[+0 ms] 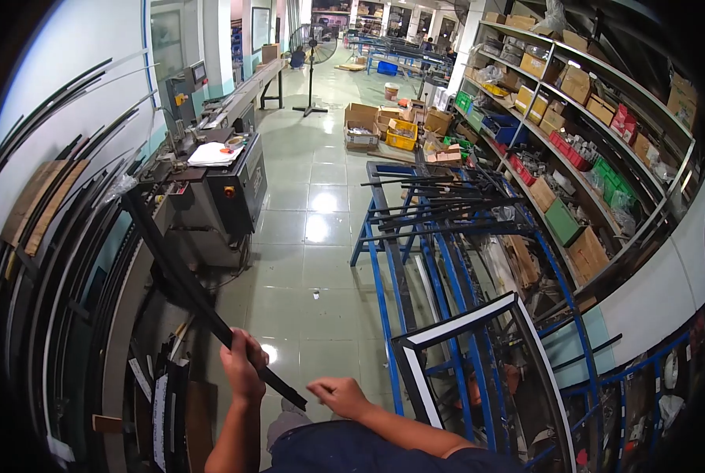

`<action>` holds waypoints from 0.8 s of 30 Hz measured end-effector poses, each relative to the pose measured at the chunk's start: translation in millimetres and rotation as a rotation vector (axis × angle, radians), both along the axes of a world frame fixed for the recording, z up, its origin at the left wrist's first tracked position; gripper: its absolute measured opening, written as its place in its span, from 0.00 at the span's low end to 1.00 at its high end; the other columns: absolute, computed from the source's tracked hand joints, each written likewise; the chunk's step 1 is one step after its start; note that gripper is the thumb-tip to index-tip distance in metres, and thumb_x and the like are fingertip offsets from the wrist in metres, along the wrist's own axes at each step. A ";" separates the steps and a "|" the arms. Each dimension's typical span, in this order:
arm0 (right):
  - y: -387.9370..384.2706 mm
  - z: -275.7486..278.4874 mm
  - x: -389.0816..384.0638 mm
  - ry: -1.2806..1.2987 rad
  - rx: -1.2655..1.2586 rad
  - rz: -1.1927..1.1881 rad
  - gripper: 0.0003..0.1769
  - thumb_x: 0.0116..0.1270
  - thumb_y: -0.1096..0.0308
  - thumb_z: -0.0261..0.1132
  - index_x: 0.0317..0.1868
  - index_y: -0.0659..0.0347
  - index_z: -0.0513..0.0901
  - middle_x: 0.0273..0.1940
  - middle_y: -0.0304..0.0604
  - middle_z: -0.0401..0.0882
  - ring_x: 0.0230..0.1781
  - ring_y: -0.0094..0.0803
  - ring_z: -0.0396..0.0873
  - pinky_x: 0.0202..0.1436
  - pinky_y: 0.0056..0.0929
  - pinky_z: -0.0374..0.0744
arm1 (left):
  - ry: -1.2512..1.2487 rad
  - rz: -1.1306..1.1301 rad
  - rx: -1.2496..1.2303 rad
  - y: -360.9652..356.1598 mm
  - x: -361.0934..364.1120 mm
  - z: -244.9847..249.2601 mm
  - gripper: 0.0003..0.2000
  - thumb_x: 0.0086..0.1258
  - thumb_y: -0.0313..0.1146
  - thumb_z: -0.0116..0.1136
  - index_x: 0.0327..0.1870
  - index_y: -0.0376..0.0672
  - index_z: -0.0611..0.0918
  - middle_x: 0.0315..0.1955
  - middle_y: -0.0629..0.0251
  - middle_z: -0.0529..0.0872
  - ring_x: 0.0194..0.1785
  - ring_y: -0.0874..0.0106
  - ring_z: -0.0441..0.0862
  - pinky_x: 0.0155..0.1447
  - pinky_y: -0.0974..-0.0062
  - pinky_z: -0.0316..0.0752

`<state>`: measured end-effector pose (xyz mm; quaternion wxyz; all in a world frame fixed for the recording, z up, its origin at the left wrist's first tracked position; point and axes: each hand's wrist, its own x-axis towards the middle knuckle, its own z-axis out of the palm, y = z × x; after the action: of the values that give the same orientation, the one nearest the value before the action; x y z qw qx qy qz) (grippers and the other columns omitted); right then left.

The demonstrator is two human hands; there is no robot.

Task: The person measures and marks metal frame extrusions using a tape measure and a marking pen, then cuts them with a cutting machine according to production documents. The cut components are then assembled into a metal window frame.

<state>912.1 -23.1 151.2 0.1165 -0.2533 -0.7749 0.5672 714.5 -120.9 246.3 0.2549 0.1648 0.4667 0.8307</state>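
Note:
My left hand [244, 365] is wrapped around a long black profile bar [180, 280]. The bar slants from the machine side at upper left down to its near end just in front of my body. Close to that end, on its right, is my right hand [341, 397], with its fingers curled in and apart from the bar. Whatever may be inside those curled fingers is hidden from view.
Long dark profiles [76, 276] lean along the left wall beside a machine [238, 185]. To the right, a blue metal rack [392, 303] carries black bars and a black-and-white frame [459, 322]. Shelves [585, 114] hold boxes and bins. A fan [311, 75] stands farther down the tiled aisle.

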 end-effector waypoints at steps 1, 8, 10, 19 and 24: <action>1.8 -8.7 -3.9 -0.002 -0.063 -0.083 0.17 0.79 0.56 0.69 0.44 0.63 0.90 0.34 0.40 0.88 0.33 0.21 0.85 0.37 0.27 0.80 | 0.044 0.004 -0.024 -2.5 -3.9 -4.9 0.19 0.85 0.52 0.56 0.34 0.50 0.72 0.21 0.77 0.67 0.19 0.82 0.61 0.28 0.77 0.62; 30.7 -43.0 -10.3 0.192 -0.710 -0.284 0.11 0.79 0.68 0.62 0.56 0.58 0.72 0.35 0.36 0.75 0.23 0.18 0.66 0.25 0.21 0.68 | 0.136 0.017 -0.199 -28.5 -46.3 -32.4 0.16 0.83 0.41 0.59 0.31 0.48 0.72 0.22 0.76 0.69 0.23 0.82 0.65 0.29 0.79 0.63; 31.9 -19.5 -21.7 0.238 -0.828 -0.270 0.10 0.80 0.69 0.60 0.57 0.58 0.71 0.35 0.37 0.76 0.22 0.18 0.65 0.24 0.21 0.67 | 0.151 -0.008 -0.250 -33.6 -60.3 -49.4 0.17 0.83 0.41 0.59 0.29 0.48 0.72 0.21 0.76 0.68 0.23 0.82 0.65 0.28 0.79 0.62; 3.8 47.2 -101.4 -0.017 -0.566 0.128 0.09 0.80 0.66 0.69 0.51 0.63 0.84 0.34 0.34 0.84 0.28 0.15 0.73 0.32 0.20 0.73 | 0.016 -0.210 -0.135 -42.8 -94.4 -70.8 0.22 0.83 0.48 0.59 0.27 0.47 0.72 0.20 0.75 0.68 0.23 0.80 0.64 0.28 0.77 0.59; -21.0 50.6 -145.9 0.167 -0.350 0.044 0.07 0.74 0.68 0.76 0.43 0.64 0.89 0.37 0.32 0.86 0.37 0.14 0.78 0.41 0.19 0.77 | 0.080 -0.390 -0.063 -53.7 -116.3 -93.2 0.28 0.78 0.62 0.62 0.27 0.45 0.75 0.21 0.76 0.71 0.24 0.81 0.67 0.29 0.77 0.61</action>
<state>766.3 -44.0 201.8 0.1223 -0.2049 -0.6575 0.7146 598.2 -174.6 153.1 0.3974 0.2770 0.4616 0.7432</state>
